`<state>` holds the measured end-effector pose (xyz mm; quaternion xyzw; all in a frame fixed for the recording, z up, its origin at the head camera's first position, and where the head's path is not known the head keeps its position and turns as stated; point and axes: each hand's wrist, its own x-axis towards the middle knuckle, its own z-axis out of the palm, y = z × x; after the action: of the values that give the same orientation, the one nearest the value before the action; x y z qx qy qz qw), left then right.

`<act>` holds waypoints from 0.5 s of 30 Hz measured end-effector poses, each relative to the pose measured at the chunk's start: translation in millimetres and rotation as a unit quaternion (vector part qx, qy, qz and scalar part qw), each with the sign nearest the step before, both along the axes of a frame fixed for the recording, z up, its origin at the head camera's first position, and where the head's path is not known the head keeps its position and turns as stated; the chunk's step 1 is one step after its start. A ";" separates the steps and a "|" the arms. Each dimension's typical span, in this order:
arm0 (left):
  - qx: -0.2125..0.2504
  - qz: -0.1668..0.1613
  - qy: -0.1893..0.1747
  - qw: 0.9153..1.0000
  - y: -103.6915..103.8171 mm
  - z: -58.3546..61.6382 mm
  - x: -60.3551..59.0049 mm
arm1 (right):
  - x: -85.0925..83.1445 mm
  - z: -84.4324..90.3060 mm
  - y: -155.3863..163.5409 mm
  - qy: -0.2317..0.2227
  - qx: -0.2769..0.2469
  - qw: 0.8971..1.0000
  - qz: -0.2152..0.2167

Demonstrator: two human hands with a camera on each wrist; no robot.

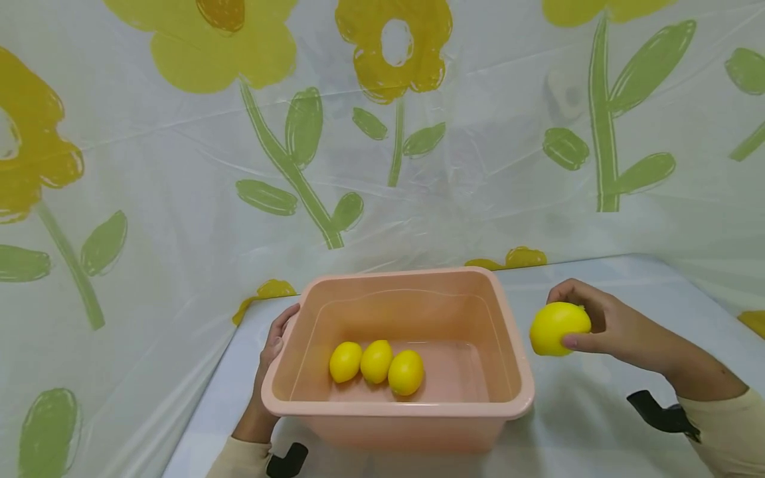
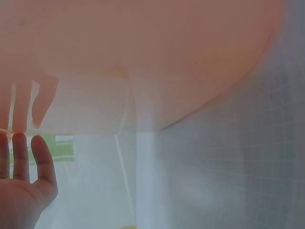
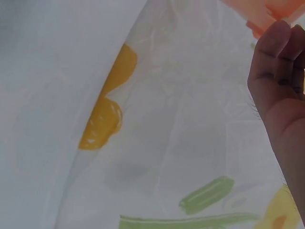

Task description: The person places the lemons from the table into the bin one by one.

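Observation:
In the head view, a pink plastic basin [image 1: 394, 410] stands on the table, tilted slightly in the picture. Three yellow lemons lie in a row on its floor toward the left: one lemon [image 1: 345, 362], a middle lemon [image 1: 376, 362] and a third lemon [image 1: 406, 373]. My right hand [image 1: 603, 325] pinches another lemon [image 1: 559, 328] between thumb and fingers, apart from the basin on its right side. Against the basin's outer left wall rests my left hand [image 1: 275, 352]. The left wrist view shows that hand's fingers [image 2: 45, 162] extended, tips at the basin wall.
A white tabletop [image 1: 586, 425] lies under the basin and extends to the right. Behind and to the left hangs a pale sheet [image 1: 478, 166] printed with yellow flowers and green leaves. Black straps [image 1: 660, 411] show at both wrists, beside beige sleeves.

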<state>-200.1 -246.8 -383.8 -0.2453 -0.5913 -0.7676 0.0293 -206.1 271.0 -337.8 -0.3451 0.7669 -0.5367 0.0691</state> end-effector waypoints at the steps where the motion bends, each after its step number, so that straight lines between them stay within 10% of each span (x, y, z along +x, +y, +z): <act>1: 0.000 0.002 -0.003 1.000 0.1 0.1 0.4 | 0.1 2.4 -0.7 0.002 0.005 1.000 -0.004; 15: 0.023 -0.009 -0.009 1.000 -1.7 -4.5 -2.7 | 2.5 39.1 -25.7 0.065 0.071 0.995 -0.023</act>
<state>-202.8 -248.4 -388.3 -0.2429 -0.5715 -0.7835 0.0224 -203.6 245.3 -298.7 -0.3554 0.8137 -0.4590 0.0309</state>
